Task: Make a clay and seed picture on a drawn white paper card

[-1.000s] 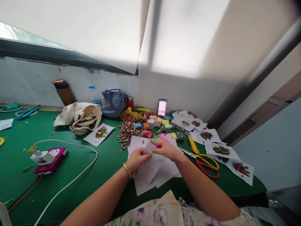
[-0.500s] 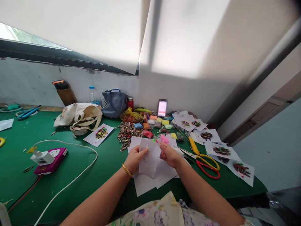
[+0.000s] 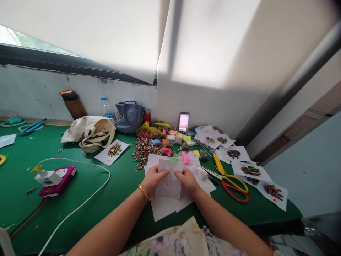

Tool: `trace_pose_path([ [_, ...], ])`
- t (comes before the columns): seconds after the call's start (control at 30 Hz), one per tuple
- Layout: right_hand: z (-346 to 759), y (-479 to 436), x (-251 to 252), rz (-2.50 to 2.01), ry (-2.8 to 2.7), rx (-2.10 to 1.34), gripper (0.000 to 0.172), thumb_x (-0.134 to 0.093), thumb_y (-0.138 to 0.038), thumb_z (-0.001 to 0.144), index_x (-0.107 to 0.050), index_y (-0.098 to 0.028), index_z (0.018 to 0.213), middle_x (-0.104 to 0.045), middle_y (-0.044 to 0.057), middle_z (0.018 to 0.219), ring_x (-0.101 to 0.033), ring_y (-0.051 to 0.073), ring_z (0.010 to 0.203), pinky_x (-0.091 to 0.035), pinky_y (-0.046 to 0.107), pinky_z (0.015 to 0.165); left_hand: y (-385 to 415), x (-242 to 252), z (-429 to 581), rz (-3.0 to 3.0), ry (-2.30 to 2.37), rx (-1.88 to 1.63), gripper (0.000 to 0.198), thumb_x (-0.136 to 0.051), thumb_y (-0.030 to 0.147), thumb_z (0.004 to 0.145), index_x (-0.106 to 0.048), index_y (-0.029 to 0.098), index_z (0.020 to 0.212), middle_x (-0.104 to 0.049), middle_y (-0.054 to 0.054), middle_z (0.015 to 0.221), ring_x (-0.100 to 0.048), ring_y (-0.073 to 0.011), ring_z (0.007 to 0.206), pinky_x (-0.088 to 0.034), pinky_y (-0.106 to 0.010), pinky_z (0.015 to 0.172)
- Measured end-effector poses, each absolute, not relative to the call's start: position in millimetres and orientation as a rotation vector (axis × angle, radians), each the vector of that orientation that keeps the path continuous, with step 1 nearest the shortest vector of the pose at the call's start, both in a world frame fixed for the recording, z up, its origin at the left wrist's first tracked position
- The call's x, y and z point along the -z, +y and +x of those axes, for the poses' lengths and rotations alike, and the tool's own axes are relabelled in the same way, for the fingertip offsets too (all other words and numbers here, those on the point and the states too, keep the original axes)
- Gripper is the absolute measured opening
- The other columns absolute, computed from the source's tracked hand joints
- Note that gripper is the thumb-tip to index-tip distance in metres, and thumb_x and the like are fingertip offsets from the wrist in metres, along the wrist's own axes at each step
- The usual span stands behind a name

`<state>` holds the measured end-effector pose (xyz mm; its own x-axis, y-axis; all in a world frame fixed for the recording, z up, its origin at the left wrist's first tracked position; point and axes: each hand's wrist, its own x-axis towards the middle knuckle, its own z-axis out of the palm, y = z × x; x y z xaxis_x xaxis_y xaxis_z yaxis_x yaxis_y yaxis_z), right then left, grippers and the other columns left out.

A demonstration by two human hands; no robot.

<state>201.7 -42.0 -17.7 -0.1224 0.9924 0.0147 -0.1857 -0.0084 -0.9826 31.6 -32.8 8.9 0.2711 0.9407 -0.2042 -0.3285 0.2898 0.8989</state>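
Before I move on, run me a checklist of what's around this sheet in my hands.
1. Paper sheet held by left hand and right hand: ok.
2. Dotted oval outline on the sheet, showing between the thumbs: ok.
3. Fine detail of that outline: cannot tell, too small in this view.
4. Sunflower seeds beyond the papers, within sight: ok.
5. Pink clay packet just past the sheet: ok.
6. Loose white sheets under the hands, overlapping unevenly: not ok.
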Motion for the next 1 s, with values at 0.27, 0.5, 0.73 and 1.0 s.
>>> trace_pose_path([
  [0.27,201.1,-42.8,16.8,-1.016,-1.205,-1.382,0.033,-0.07,-0.045,0.072,-0.067,-0.022,0.095,-0.069,0.002,0.085,-0.064,0.022,0.077,-0.05,0.034,0.071,-31.3,-6.8,30.8,0.89,0.896,-1.017,0.047,-0.087,0.034,0.055,-0.068,0.013,0.094,-0.073,-0.008,0.083,-0.066,-0.02,0.067,-0.051,-0.03,0.063],
  [0.5,203.2,-40.6,23.3,-1.031,-1.209,-1.418,0.033,-0.071,-0.044,0.071,-0.068,-0.021,0.095,-0.069,0.001,0.083,-0.063,0.021,0.075,-0.049,0.032,0.067,-32.8,-9.7,31.9,0.875,0.91,-1.021,0.045,-0.086,0.033,0.055,-0.068,0.013,0.091,-0.072,-0.007,0.078,-0.065,-0.0182,0.063,-0.051,-0.029,0.062],
  [0.73,205.2,-39.5,26.9,-1.013,-1.219,-1.437,0.033,-0.069,-0.041,0.073,-0.068,-0.021,0.099,-0.069,0.001,0.086,-0.063,0.02,0.076,-0.049,0.031,0.069,-32.9,-11.8,30.7,0.88,0.873,-0.995,0.048,-0.087,0.034,0.055,-0.068,0.013,0.094,-0.072,-0.007,0.081,-0.066,-0.0185,0.066,-0.052,-0.03,0.063],
  [1.0,204.1,-41.6,21.7,-0.973,-1.22,-1.5,0.032,-0.071,-0.039,0.072,-0.067,-0.02,0.098,-0.069,0.001,0.083,-0.063,0.019,0.073,-0.048,0.03,0.068,-31.5,-9.9,29.7,0.852,0.882,-0.992,0.046,-0.088,0.034,0.053,-0.067,0.013,0.089,-0.072,-0.007,0.078,-0.066,-0.0197,0.064,-0.051,-0.031,0.063],
])
